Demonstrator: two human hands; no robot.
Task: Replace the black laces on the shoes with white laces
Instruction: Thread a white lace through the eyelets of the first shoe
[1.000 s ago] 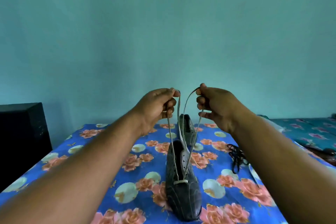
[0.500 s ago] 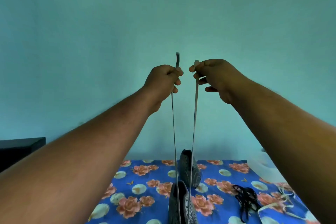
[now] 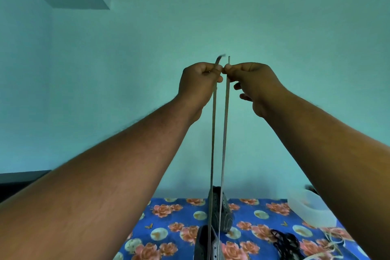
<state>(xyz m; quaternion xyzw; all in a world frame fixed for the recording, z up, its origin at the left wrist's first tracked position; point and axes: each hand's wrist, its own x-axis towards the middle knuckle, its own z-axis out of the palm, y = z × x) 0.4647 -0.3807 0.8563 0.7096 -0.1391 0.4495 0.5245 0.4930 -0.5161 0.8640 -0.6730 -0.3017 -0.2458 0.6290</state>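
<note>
Head view: taut white lace (image 3: 224, 143) above table edge (image 3: 253, 199).

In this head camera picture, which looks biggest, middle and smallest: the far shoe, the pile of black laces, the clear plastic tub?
As they look here, largest first:
1. Clear plastic tub, though an arm hides part of it.
2. Far shoe.
3. Pile of black laces, close to the shoe in apparent size, so that ranking is unsure.
</note>
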